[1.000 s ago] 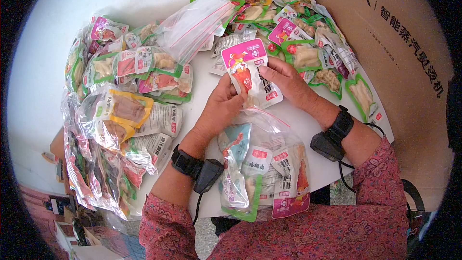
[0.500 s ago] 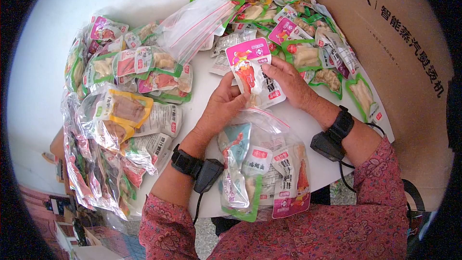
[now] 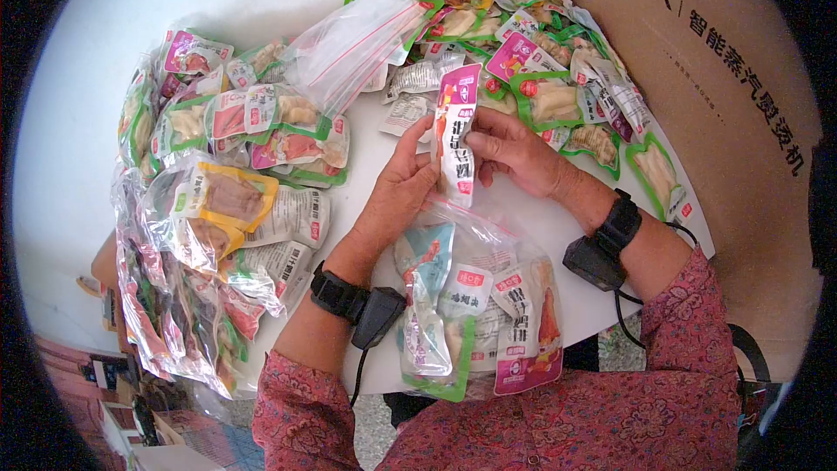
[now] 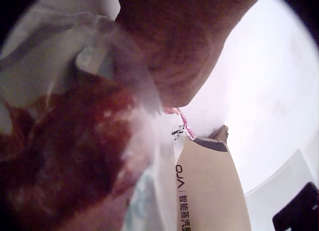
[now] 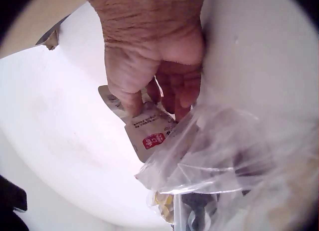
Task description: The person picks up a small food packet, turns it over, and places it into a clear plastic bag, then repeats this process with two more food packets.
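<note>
A snack pouch with a pink top and dark lettering stands upright between both hands, its printed face angled to the side. My left hand pinches its left edge between thumb and fingers. From the other side my right hand grips it, the thumb on its face. In the right wrist view the pouch shows a red label below the fingers. Just below the hands lies a clear zip bag with several pouches in it, its mouth towards the left hand. That bag's contents blur the left wrist view.
Filled clear bags of pouches are heaped on the left of the white table. Loose pouches pile up along the back and right. An unfilled-looking zip bag lies at the back. A cardboard box borders the right side.
The pouch first shifted slightly right, then turned between the hands so its face narrowed in the head view. The right fingers moved on it; the zip bag stayed in place.
</note>
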Motion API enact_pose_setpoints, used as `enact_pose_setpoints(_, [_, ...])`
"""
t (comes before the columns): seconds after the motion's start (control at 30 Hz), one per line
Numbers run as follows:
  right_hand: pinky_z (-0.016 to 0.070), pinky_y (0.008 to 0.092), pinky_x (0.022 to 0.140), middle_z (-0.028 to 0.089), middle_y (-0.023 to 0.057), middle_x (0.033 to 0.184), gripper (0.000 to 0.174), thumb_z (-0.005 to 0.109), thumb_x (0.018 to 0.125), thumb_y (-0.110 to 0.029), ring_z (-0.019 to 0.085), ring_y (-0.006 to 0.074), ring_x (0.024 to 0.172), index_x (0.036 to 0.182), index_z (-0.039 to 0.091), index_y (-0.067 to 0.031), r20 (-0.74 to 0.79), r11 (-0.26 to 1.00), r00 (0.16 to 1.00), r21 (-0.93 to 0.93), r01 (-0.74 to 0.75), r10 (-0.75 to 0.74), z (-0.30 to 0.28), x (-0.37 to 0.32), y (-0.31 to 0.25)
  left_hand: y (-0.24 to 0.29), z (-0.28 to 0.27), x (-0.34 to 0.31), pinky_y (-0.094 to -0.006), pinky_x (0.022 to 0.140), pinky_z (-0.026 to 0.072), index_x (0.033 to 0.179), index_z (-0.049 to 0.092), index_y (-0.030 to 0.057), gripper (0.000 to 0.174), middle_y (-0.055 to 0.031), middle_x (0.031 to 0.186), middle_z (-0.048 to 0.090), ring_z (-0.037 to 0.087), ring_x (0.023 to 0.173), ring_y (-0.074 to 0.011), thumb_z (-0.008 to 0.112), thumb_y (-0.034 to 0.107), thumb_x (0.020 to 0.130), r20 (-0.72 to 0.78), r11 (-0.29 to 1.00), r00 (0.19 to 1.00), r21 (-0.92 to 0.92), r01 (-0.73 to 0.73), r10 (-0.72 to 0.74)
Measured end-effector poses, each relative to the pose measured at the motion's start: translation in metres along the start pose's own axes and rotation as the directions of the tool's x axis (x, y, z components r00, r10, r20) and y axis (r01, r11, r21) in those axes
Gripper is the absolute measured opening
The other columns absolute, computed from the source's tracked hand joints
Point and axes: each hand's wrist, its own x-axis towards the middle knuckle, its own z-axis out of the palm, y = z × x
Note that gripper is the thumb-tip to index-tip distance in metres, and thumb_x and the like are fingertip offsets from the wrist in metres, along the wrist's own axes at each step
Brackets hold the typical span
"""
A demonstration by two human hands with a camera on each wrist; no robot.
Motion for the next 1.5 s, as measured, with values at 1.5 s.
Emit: enact_pose_setpoints(1.5, [0.0487, 0.0232, 0.049, 0.061, 0.0047, 0.087, 0.028, 0.048, 0.083, -0.021, 0.059, 0.0124, 0.069, 0.104, 0.052, -0.003, -0.416, 0.977, 0.906, 0.152, 0.15, -0.075, -0.009, 0.007, 0.006, 0.002, -0.006, 0.001, -0.0171, 0.043, 0.034, 0.11, 0.046, 0.0046, 0.025, 0.0018, 0.062, 0.052, 0.043, 0.048, -0.0035, 0.047, 0.014, 0.087, -0.054, 0.982, 0.998, -0.188, 0.02, -0.031])
